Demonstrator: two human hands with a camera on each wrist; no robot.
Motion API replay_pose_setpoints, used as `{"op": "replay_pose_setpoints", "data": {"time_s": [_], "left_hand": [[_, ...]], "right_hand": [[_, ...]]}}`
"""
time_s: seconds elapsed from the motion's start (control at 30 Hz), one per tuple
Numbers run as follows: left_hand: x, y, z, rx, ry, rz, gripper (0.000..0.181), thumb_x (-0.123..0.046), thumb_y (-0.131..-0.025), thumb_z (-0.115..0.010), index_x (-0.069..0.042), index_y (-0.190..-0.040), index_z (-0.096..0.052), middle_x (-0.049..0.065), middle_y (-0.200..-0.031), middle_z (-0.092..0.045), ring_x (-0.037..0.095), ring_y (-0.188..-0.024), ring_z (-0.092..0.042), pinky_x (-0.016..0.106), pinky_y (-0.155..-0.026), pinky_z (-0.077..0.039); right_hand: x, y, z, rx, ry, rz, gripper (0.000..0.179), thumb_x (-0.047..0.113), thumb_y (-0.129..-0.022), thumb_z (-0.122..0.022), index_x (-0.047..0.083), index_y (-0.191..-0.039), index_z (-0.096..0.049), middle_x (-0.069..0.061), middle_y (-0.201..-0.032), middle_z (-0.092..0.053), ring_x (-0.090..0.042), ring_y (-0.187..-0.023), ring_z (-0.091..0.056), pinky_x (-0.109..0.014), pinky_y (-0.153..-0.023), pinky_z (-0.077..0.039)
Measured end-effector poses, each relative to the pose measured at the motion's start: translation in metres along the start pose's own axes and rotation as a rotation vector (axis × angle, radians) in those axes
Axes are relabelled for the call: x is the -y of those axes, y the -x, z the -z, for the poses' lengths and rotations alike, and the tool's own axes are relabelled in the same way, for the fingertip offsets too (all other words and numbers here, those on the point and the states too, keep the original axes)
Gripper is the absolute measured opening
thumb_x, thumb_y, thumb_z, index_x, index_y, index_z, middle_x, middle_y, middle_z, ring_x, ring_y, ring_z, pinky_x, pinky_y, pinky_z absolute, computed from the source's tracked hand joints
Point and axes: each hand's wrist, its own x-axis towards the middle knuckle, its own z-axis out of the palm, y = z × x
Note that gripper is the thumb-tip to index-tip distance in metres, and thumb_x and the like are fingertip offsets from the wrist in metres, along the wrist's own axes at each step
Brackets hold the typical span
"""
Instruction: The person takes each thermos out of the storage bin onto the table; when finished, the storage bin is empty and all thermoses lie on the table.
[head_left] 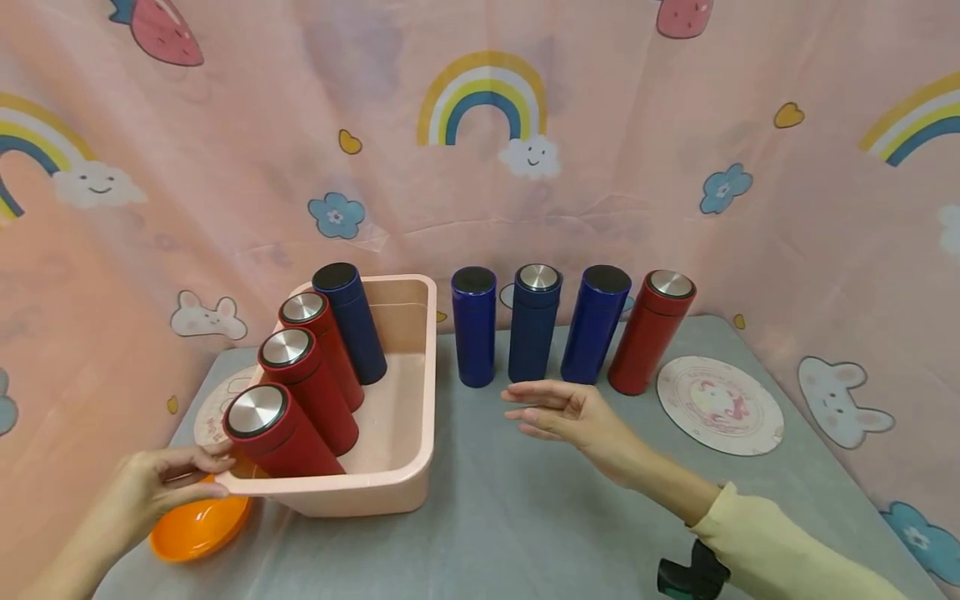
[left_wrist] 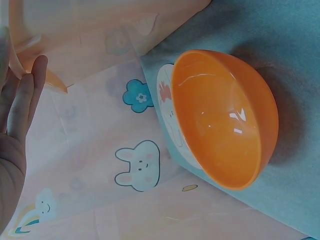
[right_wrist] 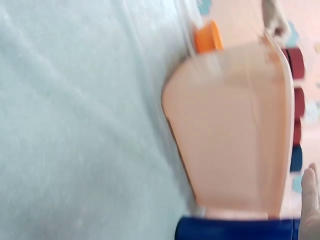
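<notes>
My left hand [head_left: 161,483] pinches the near-left corner of a pink plastic bin [head_left: 428,392], thumb below the rim and fingers on top. Inside the bin, along its left side, stand three red thermos bottles [head_left: 318,392] with silver lids and a dark blue thermos bottle [head_left: 362,333] with a black lid. My right hand [head_left: 558,410] hovers over the table with fingers extended and nothing in them. Just beyond it stand a row of blue bottles [head_left: 534,333] and one red bottle [head_left: 648,342]. The right wrist view catches the right hand's fingers [right_wrist: 310,195] at its edge.
An orange bowl [left_wrist: 220,120] sits below the bin's near-left corner. One round patterned mat [head_left: 720,406] lies at the table's right; another mat [head_left: 217,408] is partly hidden left of the bin. A printed pink curtain [head_left: 487,208] hangs behind the grey table [head_left: 510,517].
</notes>
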Motion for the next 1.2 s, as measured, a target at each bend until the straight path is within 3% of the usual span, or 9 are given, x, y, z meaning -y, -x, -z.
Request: {"op": "replay_pose_setpoints", "data": {"time_s": [0.2,0.37,0.6,0.87,1.07,1.2], "left_hand": [[0.0,0.0,-0.001,0.009,0.058,-0.019,0.042,0.021,-0.06,-0.076,-0.012,-0.086,-0.072,-0.015,-0.094,-0.07,-0.009,-0.084,-0.064,0.011,-0.063,-0.054],[0.002,-0.001,-0.001,0.007,0.084,-0.03,0.038,0.022,-0.06,-0.075,-0.007,-0.084,-0.072,-0.017,-0.098,-0.068,-0.008,-0.087,-0.064,0.011,-0.064,-0.054],[-0.001,0.0,0.0,0.004,0.053,-0.02,0.042,0.02,-0.06,-0.076,-0.013,-0.086,-0.073,-0.014,-0.094,-0.07,-0.009,-0.085,-0.064,0.011,-0.064,-0.054],[0.0,-0.001,-0.002,-0.002,0.039,-0.03,0.037,0.02,-0.058,-0.077,-0.007,-0.083,-0.071,-0.017,-0.095,-0.069,-0.01,-0.086,-0.063,0.01,-0.063,-0.053],[0.0,0.0,-0.002,-0.008,0.031,-0.022,0.037,0.02,-0.058,-0.077,-0.007,-0.082,-0.072,-0.019,-0.097,-0.068,-0.01,-0.086,-0.063,0.011,-0.063,-0.054],[0.0,0.0,-0.003,-0.012,0.035,-0.018,0.036,0.02,-0.059,-0.077,-0.007,-0.082,-0.072,-0.019,-0.097,-0.067,-0.01,-0.086,-0.063,0.012,-0.062,-0.054]], "right_hand": [[-0.005,-0.015,-0.028,0.034,-0.039,0.021,0.047,0.01,-0.092,-0.064,-0.007,-0.133,-0.049,-0.022,-0.133,-0.054,-0.023,-0.112,-0.062,-0.04,-0.094,-0.05],[-0.009,-0.025,-0.052,0.052,-0.081,0.041,0.048,0.008,-0.091,-0.065,-0.01,-0.133,-0.048,-0.021,-0.132,-0.055,-0.024,-0.112,-0.062,-0.038,-0.092,-0.052],[-0.007,-0.045,-0.087,0.1,-0.084,0.061,0.04,0.003,-0.091,-0.065,-0.008,-0.128,-0.054,-0.022,-0.128,-0.058,-0.026,-0.112,-0.061,-0.033,-0.093,-0.052],[-0.003,-0.065,-0.116,0.17,-0.062,0.023,0.04,0.001,-0.09,-0.064,-0.001,-0.129,-0.057,-0.012,-0.124,-0.063,-0.021,-0.114,-0.061,-0.031,-0.095,-0.051],[-0.004,-0.081,-0.139,0.202,-0.072,0.047,0.041,-0.003,-0.09,-0.063,-0.001,-0.13,-0.056,-0.016,-0.126,-0.062,-0.024,-0.115,-0.06,-0.03,-0.093,-0.052],[-0.005,-0.089,-0.157,0.213,-0.063,0.05,0.045,-0.006,-0.087,-0.065,-0.001,-0.131,-0.056,-0.014,-0.13,-0.059,-0.014,-0.117,-0.058,-0.026,-0.094,-0.05]]}}
